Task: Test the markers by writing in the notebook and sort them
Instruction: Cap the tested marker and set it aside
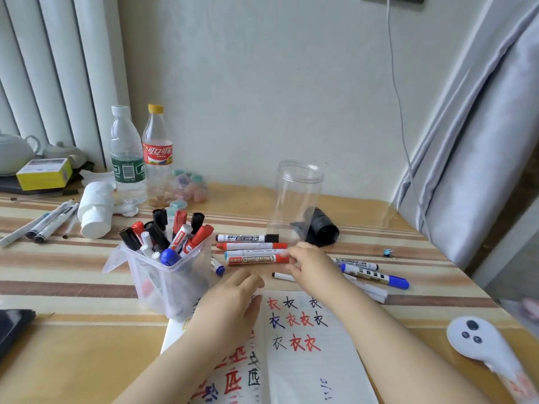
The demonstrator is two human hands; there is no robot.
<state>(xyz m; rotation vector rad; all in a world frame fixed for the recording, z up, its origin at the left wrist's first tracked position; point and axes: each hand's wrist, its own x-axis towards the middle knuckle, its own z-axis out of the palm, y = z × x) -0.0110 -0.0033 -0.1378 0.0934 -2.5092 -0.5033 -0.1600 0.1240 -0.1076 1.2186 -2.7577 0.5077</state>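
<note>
An open notebook (306,363) with red, black and blue characters lies at the table's front. Behind it, several markers lie side by side in a row; the nearest is a red whiteboard marker (256,259). My right hand (312,265) pinches that marker's right end. My left hand (233,304) rests on the notebook's left page, fingers relaxed. A clear plastic tub (172,287) to the left holds several upright markers. More markers, one of them blue (376,277), lie to the right of my right hand.
An empty clear jar (294,199) stands behind the row, a black roll (322,228) beside it. Two bottles (140,158), a white container (94,211) and pens (43,225) sit at back left. A white controller (481,342) lies front right.
</note>
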